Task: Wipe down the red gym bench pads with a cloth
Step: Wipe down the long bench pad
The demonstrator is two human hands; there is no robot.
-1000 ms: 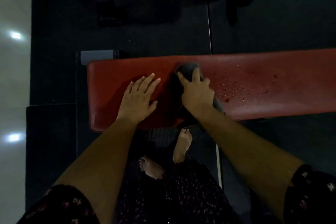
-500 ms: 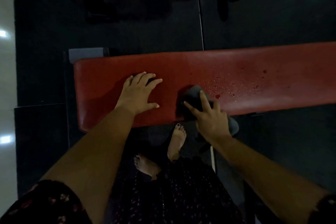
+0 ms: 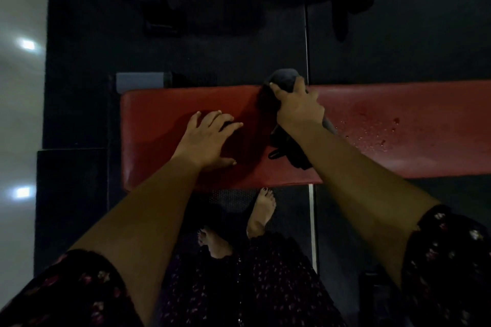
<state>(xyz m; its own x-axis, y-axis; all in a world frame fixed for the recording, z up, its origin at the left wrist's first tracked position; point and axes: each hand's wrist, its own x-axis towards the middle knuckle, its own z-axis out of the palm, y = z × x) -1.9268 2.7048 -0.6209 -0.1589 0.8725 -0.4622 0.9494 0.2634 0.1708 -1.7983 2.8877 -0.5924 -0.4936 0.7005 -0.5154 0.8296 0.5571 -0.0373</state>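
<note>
Right hand (image 3: pixel 299 109) at far edge of red surface (image 3: pixel 164 111), fingers curled round dark grey cloth (image 3: pixel 284 78), gripping it. Cloth bunches over far edge; rest trails under wrist toward near side. Left hand (image 3: pixel 210 138) flat on surface, fingers spread, holding nothing, left of cloth. Water droplets (image 3: pixel 372 135) scattered on surface, right of right hand. Bare feet (image 3: pixel 261 210) on dark floor mat (image 3: pixel 239 56) below near edge.

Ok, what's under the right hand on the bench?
A dark cloth, bunched under the right hand at the red pad's far edge, its tail trailing toward the near edge. The pad beneath is covered.
</note>
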